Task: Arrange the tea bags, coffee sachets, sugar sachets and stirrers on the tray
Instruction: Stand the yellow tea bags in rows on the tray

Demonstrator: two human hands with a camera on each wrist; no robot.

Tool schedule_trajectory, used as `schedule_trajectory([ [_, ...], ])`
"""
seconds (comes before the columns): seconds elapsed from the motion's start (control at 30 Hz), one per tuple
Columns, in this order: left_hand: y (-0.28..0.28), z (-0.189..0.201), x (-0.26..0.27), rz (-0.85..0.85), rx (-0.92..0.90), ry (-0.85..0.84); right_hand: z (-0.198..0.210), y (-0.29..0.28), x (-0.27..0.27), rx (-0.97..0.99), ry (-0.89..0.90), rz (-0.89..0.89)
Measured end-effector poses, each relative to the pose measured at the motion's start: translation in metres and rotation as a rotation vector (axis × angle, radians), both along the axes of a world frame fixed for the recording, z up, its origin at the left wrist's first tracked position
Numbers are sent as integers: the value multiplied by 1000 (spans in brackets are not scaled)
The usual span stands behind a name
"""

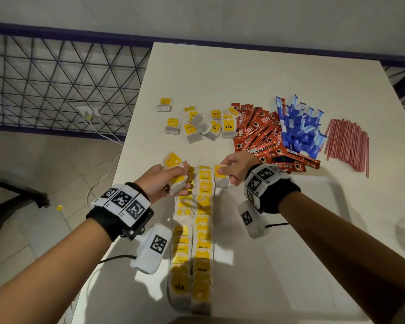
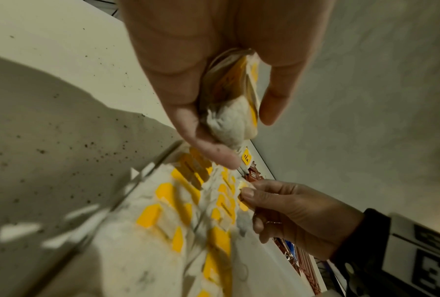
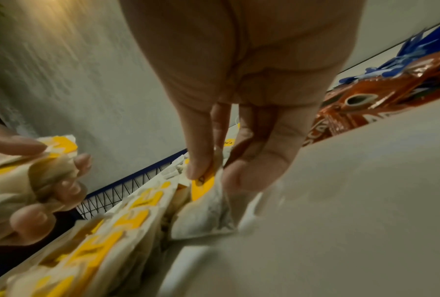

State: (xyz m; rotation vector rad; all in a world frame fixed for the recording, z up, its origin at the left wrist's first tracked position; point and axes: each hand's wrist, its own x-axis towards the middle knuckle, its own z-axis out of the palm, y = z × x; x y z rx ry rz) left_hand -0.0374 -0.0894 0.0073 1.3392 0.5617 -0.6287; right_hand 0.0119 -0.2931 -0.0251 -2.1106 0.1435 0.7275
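Observation:
Two rows of yellow-tagged tea bags (image 1: pixel 202 230) lie in the white tray (image 1: pixel 290 253) at its left side. My left hand (image 1: pixel 180 181) grips a bundle of tea bags (image 2: pixel 234 96) just above the far end of the rows. My right hand (image 1: pixel 227 174) pinches a single tea bag (image 3: pixel 203 201) by its yellow tag at the top of the right row. Loose tea bags (image 1: pixel 197 125), red coffee sachets (image 1: pixel 260 134), blue sugar sachets (image 1: pixel 299 127) and pink stirrers (image 1: pixel 348 143) lie on the table beyond the tray.
The white table (image 1: pixel 220 73) ends just left of the tray. Below that edge is a tiled floor with a white cable (image 1: pixel 98 136), backed by a wire-mesh railing (image 1: pixel 56 85). A wall runs behind the table.

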Motion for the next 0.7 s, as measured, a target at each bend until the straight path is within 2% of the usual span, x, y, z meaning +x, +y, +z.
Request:
schedule_trajectory([
  [0.13, 2, 0, 1, -21, -66, 21, 3, 3, -1, -88, -47, 36],
  [0.3, 1, 6, 1, -61, -264, 57, 12, 2, -1, -203, -71, 38],
  [0.43, -1, 11, -6, -71, -268, 4, 33, 0, -5, -283, -108, 60],
  [0.53, -5, 15, -11, -109, -196, -34, 55, 4, -19, -36, -107, 8],
  [0.6, -10, 20, -15, -125, -148, -58, 67, 7, -34, 107, -67, 65],
  [0.7, -21, 28, -22, -125, -97, -83, 72, 12, -50, 150, -91, 109],
])
